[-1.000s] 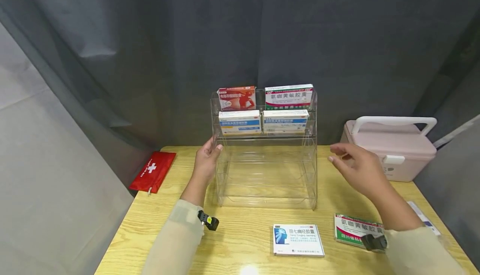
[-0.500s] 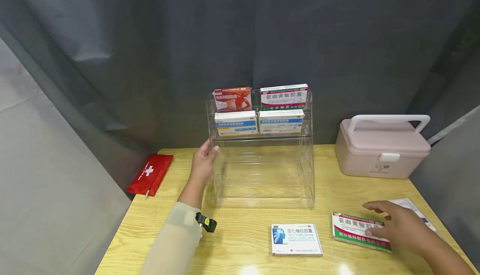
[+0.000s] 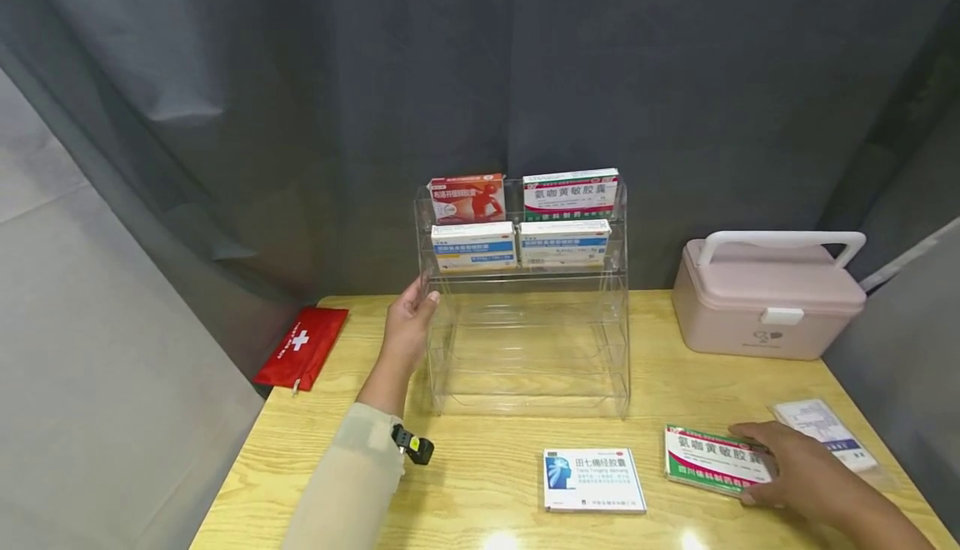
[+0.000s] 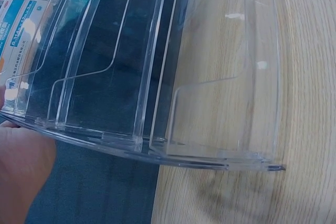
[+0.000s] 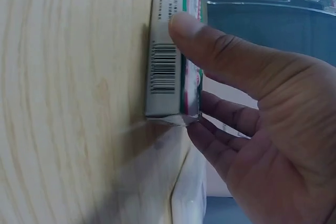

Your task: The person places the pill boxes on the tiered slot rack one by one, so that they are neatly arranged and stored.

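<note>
A clear plastic tiered display rack (image 3: 528, 342) stands on the table. My left hand (image 3: 407, 321) grips its left side edge; the left wrist view shows part of the hand (image 4: 23, 166) at the clear side panel. To the right, a green, white and red medicine box (image 3: 712, 460) lies flat with its printed face up. My right hand (image 3: 802, 471) holds the box's right end, thumb on the near long side and fingers at the far side. In the right wrist view the thumb of that hand (image 5: 278, 114) lies by the barcode side of the box (image 5: 165, 61).
Medicine boxes fill the rack's upper two tiers, including a red box (image 3: 467, 200). A white and blue medicine box (image 3: 594, 481) lies in front of the rack. Another flat pack (image 3: 821, 432) lies beyond my right hand. A pink carrying case (image 3: 768, 304) and red first-aid pouch (image 3: 303, 348) flank the rack.
My right hand has moved from beside the rack down and to the right, and has closed round the end of the green and white medicine box. The left hand keeps its hold on the rack.
</note>
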A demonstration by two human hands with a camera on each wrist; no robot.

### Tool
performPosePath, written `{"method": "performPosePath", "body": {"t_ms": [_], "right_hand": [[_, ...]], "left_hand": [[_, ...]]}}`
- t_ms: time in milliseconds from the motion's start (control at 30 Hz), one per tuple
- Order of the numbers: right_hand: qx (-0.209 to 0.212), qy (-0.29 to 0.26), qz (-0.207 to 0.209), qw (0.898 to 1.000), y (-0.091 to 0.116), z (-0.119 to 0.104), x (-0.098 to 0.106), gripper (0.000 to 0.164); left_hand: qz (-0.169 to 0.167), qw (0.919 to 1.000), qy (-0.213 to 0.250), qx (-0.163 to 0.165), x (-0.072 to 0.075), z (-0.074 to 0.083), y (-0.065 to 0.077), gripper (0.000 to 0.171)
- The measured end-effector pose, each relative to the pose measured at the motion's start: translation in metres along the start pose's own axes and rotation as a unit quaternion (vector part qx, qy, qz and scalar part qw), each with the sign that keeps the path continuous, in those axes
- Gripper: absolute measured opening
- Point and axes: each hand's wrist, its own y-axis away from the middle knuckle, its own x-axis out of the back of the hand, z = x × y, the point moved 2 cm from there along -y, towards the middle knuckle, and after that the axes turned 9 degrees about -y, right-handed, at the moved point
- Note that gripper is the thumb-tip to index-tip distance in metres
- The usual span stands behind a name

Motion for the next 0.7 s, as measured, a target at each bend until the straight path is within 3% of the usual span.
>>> {"method": "performPosePath", "body": {"t_ms": [267, 467, 533, 700], "right_hand": [[-0.002, 0.018, 0.01, 1.0, -0.01, -0.002, -0.006, 0.1], [-0.011, 0.035, 0.046, 0.998, -0.013, -0.004, -0.007, 0.105], [-0.007, 0.033, 0.065, 0.997, -0.012, -0.004, -0.005, 0.098], [-0.011, 0.002, 0.102, 0.995, -0.009, -0.004, 0.002, 0.06]], "left_hand": [[-0.002, 1.0, 0.002, -0.002, 0.0, 0.0, 0.0, 0.05], [-0.003, 1.0, 0.004, -0.004, 0.0, 0.0, -0.001, 0.049], [-0.004, 1.0, 0.006, -0.005, 0.0, 0.0, 0.0, 0.049], [-0.005, 0.9999, 0.012, -0.006, 0.0, 0.001, 0.002, 0.051]]}}
